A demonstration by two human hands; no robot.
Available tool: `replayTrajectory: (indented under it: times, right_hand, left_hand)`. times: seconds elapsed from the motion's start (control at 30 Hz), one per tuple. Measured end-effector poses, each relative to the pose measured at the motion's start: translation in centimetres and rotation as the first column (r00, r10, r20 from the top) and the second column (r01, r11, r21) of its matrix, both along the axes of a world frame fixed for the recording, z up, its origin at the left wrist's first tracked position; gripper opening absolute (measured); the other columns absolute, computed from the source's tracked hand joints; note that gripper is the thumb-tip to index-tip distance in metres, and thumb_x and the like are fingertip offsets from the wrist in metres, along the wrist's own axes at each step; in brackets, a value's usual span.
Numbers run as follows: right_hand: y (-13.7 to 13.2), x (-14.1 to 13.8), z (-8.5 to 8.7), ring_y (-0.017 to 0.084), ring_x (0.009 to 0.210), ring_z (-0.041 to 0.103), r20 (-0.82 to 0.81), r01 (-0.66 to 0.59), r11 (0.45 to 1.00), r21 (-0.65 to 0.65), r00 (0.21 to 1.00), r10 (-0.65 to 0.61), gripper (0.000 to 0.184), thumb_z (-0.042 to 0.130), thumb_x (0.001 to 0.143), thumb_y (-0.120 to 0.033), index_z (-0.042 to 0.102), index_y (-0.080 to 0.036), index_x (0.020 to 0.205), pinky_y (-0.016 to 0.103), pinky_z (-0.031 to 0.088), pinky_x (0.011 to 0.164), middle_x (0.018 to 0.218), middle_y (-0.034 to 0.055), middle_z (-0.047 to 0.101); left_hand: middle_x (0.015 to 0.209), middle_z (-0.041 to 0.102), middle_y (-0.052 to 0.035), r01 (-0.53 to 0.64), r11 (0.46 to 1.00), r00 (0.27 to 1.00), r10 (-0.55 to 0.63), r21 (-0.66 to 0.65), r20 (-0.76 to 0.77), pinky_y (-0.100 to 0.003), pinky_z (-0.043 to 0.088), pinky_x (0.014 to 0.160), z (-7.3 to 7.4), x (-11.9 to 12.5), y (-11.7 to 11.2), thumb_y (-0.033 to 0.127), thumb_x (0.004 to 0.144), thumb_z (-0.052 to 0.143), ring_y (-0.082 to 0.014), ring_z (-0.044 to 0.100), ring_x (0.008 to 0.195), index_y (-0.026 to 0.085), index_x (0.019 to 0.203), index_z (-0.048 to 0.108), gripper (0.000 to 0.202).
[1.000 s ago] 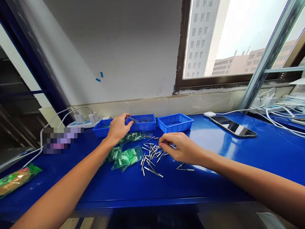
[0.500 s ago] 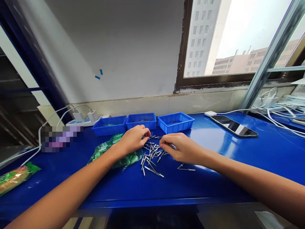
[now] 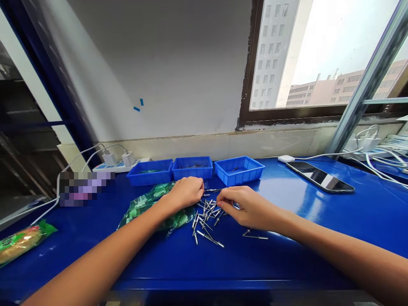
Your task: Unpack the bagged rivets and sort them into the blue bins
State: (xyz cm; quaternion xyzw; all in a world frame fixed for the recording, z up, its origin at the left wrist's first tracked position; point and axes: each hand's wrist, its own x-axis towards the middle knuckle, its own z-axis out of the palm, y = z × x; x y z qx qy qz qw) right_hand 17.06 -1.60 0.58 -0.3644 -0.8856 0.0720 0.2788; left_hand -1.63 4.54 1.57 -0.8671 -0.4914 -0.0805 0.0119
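Note:
Pop rivets [image 3: 207, 216] lie in a loose, shiny heap on the blue table [image 3: 178, 263]. At the heap's far left edge is my left hand [image 3: 186, 193], its thumb and fingers pinched together; whatever they hold is hidden. My right hand [image 3: 242, 206] reaches in from the right, fingertips closed just over the rivets, and I cannot make out what is in them. A clear bag of green packets [image 3: 140, 206] lies partly under my left wrist. A few rivets lie apart, near and below my right hand.
Behind the hands stand a left blue bin [image 3: 149, 173], a middle blue bin [image 3: 193, 172] and a right blue bin [image 3: 239, 172]. A phone [image 3: 320, 176] lies at right, a wrapped bread roll [image 3: 24, 244] at left. Cables run to a power strip [image 3: 111, 166].
The fingers of my left hand have closed from a gap into a pinch. My right hand stays over the heap. The whole view has shifted slightly.

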Motion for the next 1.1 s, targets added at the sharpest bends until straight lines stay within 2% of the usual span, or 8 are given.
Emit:
replayTrajectory:
  times: [0.17, 0.27, 0.37, 0.5, 0.67, 0.83, 1.0, 1.1]
  right_hand:
    - [0.0, 0.0, -0.1, 0.013, 0.064, 0.056, -0.021, 0.026, 1.0, -0.014, 0.999, -0.026, 0.016, 0.045, 0.084, -0.019, 0.06, -0.018, 0.089, 0.026, 0.036, 0.059, 0.071, 0.003, 0.064]
    - [0.3, 0.1, -0.2, 0.013, 0.06, 0.054, -0.095, 0.099, 0.995, -0.012, 0.99, -0.1, 0.023, 0.046, 0.084, -0.023, 0.056, -0.016, 0.103, 0.026, 0.037, 0.057, 0.068, 0.0014, 0.062]
    - [0.9, 0.3, -0.4, 0.013, 0.06, 0.054, -0.155, 0.17, 0.985, 0.019, 0.974, -0.165, 0.027, 0.047, 0.084, -0.025, 0.052, -0.014, 0.109, 0.026, 0.038, 0.057, 0.068, 0.0011, 0.06]
    - [1.6, 0.6, -0.9, 0.013, 0.059, 0.053, -0.169, 0.195, 0.981, 0.016, 0.967, -0.189, 0.025, 0.047, 0.083, -0.023, 0.053, -0.016, 0.106, 0.026, 0.037, 0.056, 0.066, 0.0001, 0.059]
    - [1.7, 0.6, -0.9, 0.012, 0.056, 0.05, -0.235, 0.192, 0.981, -0.006, 0.954, -0.188, 0.026, 0.047, 0.081, -0.019, 0.051, -0.016, 0.106, 0.025, 0.037, 0.055, 0.066, -0.0007, 0.058]
    - [1.5, 0.5, -0.4, 0.012, 0.06, 0.049, -0.235, 0.134, 0.989, 0.065, 0.965, -0.115, 0.011, 0.044, 0.084, -0.02, 0.055, -0.018, 0.084, 0.025, 0.036, 0.056, 0.069, 0.0011, 0.058]
    - [1.5, 0.5, -0.4, 0.012, 0.058, 0.048, -0.248, 0.167, 0.984, 0.063, 0.958, -0.147, 0.011, 0.041, 0.086, -0.02, 0.05, -0.019, 0.083, 0.025, 0.035, 0.055, 0.069, 0.0014, 0.058]
    - [1.6, 0.4, -0.5, 0.011, 0.056, 0.048, -0.278, 0.17, 0.984, 0.049, 0.949, -0.15, 0.01, 0.039, 0.087, -0.02, 0.048, -0.019, 0.084, 0.025, 0.034, 0.054, 0.068, 0.0011, 0.057]
  left_hand:
    - [0.09, 0.056, -0.0105, 0.056, 0.996, 0.998, -0.059, 0.062, 0.032, -0.034, 0.042, 0.073, 0.0, 0.1, -0.7, 0.014, 0.083, 0.038, -0.0228, 0.054, 0.083, 0.014, 0.087, 0.051, 0.014]
    - [0.089, 0.054, -0.0082, 0.146, 0.985, 0.98, -0.157, 0.093, 0.122, -0.034, 0.042, 0.073, 0.4, 0.6, -1.7, 0.01, 0.082, 0.035, -0.0207, 0.052, 0.082, 0.015, 0.087, 0.046, 0.013]
    - [0.087, 0.053, -0.0062, 0.194, 0.977, 0.958, -0.209, 0.092, 0.194, -0.034, 0.042, 0.072, 0.6, 0.8, -2.7, 0.008, 0.081, 0.033, -0.0193, 0.051, 0.079, 0.017, 0.089, 0.042, 0.014]
    - [0.09, 0.052, -0.0048, 0.232, 0.966, 0.926, -0.255, 0.111, 0.279, -0.033, 0.043, 0.072, 0.4, 0.5, -3.4, 0.007, 0.079, 0.034, -0.0182, 0.052, 0.081, 0.019, 0.097, 0.037, 0.022]
    - [0.09, 0.052, -0.0048, 0.324, 0.94, 0.891, -0.342, 0.111, 0.3, -0.033, 0.043, 0.071, 0.4, 0.4, -3.8, 0.006, 0.08, 0.033, -0.0167, 0.05, 0.078, 0.02, 0.094, 0.034, 0.019]
    - [0.086, 0.049, -0.0045, 0.379, 0.916, 0.872, -0.401, 0.131, 0.28, -0.03, 0.042, 0.066, 0.6, 0.5, -4.2, 0.01, 0.085, 0.031, -0.0157, 0.049, 0.074, 0.02, 0.09, 0.031, 0.012]
    - [0.084, 0.05, -0.0031, 0.345, 0.915, 0.856, -0.398, 0.209, 0.329, -0.027, 0.04, 0.062, 0.7, 0.3, -3.9, 0.016, 0.089, 0.033, -0.0139, 0.048, 0.071, 0.019, 0.092, 0.033, 0.005]
    - [0.083, 0.051, -0.0021, 0.3, 0.922, 0.849, -0.374, 0.243, 0.373, -0.026, 0.039, 0.062, 0.7, 0.3, -3.7, 0.017, 0.086, 0.045, -0.0135, 0.049, 0.071, 0.019, 0.098, 0.039, 0.014]
